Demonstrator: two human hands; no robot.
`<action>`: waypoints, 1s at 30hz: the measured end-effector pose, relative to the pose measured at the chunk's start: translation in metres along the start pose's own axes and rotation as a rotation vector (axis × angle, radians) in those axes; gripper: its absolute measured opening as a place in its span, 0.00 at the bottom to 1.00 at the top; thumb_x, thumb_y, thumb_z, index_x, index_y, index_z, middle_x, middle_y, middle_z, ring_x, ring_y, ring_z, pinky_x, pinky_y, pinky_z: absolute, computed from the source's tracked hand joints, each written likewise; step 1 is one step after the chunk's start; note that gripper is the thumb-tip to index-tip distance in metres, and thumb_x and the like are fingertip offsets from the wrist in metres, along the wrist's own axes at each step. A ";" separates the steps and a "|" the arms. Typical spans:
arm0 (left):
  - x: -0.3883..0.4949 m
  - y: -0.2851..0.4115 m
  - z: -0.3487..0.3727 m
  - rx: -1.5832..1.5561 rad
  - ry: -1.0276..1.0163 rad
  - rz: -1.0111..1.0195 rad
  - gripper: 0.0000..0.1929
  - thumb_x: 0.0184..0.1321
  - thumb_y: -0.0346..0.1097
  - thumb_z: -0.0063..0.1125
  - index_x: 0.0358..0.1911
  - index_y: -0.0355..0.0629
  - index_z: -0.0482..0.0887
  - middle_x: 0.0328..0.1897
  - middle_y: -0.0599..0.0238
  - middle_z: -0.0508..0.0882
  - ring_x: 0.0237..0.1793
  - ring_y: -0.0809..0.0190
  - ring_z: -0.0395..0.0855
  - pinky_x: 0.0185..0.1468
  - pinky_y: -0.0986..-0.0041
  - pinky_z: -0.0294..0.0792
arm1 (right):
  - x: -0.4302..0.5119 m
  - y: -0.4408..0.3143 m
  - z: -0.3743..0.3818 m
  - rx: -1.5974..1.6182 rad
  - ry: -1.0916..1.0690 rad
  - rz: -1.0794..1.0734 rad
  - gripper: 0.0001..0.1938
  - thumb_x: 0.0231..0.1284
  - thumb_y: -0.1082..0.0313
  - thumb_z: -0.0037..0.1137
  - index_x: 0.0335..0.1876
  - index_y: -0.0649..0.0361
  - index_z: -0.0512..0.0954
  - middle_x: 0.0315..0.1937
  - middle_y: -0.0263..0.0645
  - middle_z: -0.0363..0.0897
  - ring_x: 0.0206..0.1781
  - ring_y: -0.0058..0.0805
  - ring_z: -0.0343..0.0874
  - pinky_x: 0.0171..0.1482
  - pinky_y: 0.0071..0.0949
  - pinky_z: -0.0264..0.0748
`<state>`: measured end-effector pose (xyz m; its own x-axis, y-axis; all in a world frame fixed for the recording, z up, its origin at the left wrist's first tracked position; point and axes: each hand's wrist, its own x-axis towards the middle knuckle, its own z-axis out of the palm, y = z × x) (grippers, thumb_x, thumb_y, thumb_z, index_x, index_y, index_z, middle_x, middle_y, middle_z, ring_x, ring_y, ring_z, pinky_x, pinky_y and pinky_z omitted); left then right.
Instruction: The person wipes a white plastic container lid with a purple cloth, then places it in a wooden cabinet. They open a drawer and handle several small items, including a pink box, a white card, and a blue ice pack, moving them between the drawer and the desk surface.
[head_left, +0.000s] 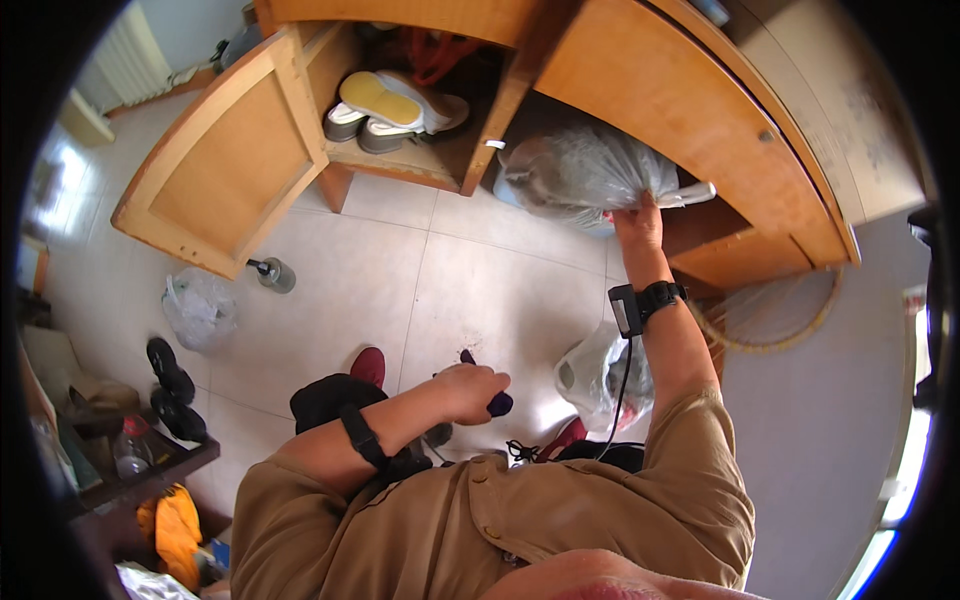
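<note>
My right hand (639, 221) reaches forward, its fingers closed on the gathered edge of a full, translucent plastic bag (577, 169). That bag sits in the opening of a wooden cabinet (637, 82), and what it holds is unclear. Close to my body, my left hand (474, 394) is closed around a dark purple item (500, 406), apparently cloth, whose ends stick out on both sides of the fist. In the cabinet's left compartment, a pair of white shoes (375, 131) is stacked with another pale shoe whose yellow sole (381, 99) faces up.
An open cabinet door (217, 154) juts out at left. On the tiled floor are a bottle with a dark top (276, 275), a crumpled plastic bag (199, 309), black shoes (176, 390) and a white plastic bag (600, 375) by my foot. A racket-like hoop (787, 341) leans at right.
</note>
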<state>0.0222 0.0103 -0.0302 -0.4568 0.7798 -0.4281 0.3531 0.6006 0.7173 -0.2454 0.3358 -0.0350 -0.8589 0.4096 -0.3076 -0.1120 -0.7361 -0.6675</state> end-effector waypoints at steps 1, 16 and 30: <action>-0.001 0.000 -0.001 -0.017 -0.013 -0.004 0.20 0.49 0.37 0.65 0.45 0.40 0.75 0.43 0.50 0.82 0.47 0.44 0.82 0.50 0.55 0.73 | 0.017 0.004 0.005 0.023 0.041 0.009 0.17 0.71 0.64 0.48 0.61 0.62 0.72 0.64 0.43 0.72 0.66 0.41 0.70 0.66 0.45 0.69; -0.007 -0.007 -0.010 -0.060 -0.022 -0.022 0.16 0.53 0.35 0.61 0.44 0.40 0.75 0.44 0.50 0.81 0.50 0.45 0.81 0.54 0.55 0.72 | 0.082 0.044 0.063 -0.582 -0.070 0.021 0.37 0.64 0.63 0.61 0.74 0.52 0.54 0.74 0.42 0.54 0.67 0.56 0.63 0.66 0.55 0.65; 0.002 0.000 0.004 0.033 -0.036 -0.054 0.14 0.50 0.35 0.60 0.40 0.39 0.76 0.40 0.47 0.83 0.47 0.43 0.81 0.50 0.57 0.73 | -0.098 -0.044 -0.169 -0.840 -0.040 0.051 0.16 0.69 0.63 0.58 0.58 0.56 0.75 0.54 0.35 0.77 0.56 0.32 0.78 0.57 0.30 0.74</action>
<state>0.0248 0.0121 -0.0336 -0.4465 0.7517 -0.4854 0.3561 0.6470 0.6743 -0.0716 0.4190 -0.0898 -0.8718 0.3551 -0.3375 0.3230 -0.1016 -0.9409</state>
